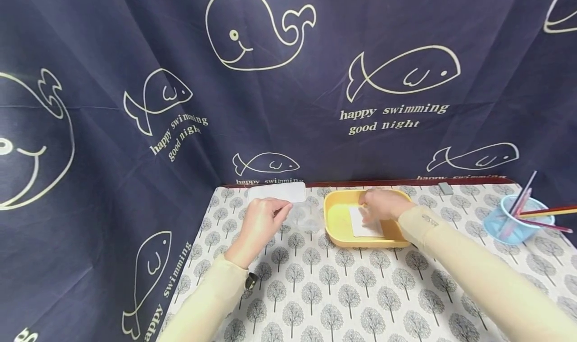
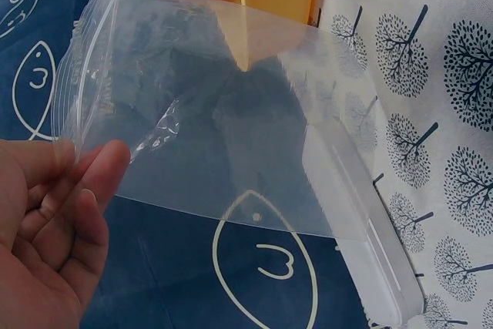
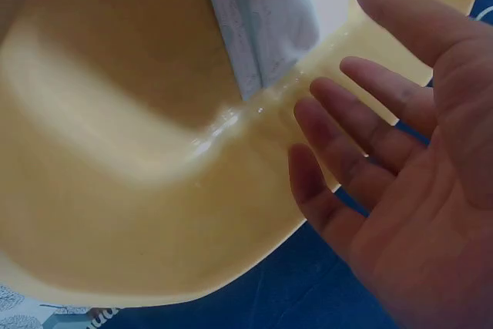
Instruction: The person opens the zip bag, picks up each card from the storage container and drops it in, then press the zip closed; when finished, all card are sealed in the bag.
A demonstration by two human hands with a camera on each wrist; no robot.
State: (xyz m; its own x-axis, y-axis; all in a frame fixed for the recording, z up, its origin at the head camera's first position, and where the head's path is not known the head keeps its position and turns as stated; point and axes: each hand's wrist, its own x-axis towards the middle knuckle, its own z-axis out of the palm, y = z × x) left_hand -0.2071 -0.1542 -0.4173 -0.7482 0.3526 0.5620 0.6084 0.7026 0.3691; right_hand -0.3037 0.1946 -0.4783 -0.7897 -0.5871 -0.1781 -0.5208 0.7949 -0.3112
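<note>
Tub (image 1: 337,219): plain yellow
Bag (image 2: 216,121): clear, colourless
Packet (image 1: 360,227): mostly white, faintly marked
Box (image 2: 385,275): plain white
Tablecloth (image 1: 324,294): white, printed with rows of dark grey trees
Curtain (image 1: 279,116): navy blue, with cream outlines of whales and fish and cream lettering
Cup (image 1: 496,222): see-through light blue
Pencils (image 1: 547,212): red, yellow and dark ones
Block (image 1: 445,188): grey
Sleeves (image 1: 473,267): cream
Far edge strip (image 1: 342,184): dark red

Shown were one left hand (image 1: 261,221), one right hand (image 1: 382,203), one clear zip bag (image 2: 208,105), one yellow basin (image 1: 331,223), at least one flat white packet (image 1: 364,227), one white box (image 1: 284,192), one blue cup (image 1: 495,223), at least four slender sticks (image 1: 550,212) and one grey block (image 1: 445,188).
</note>
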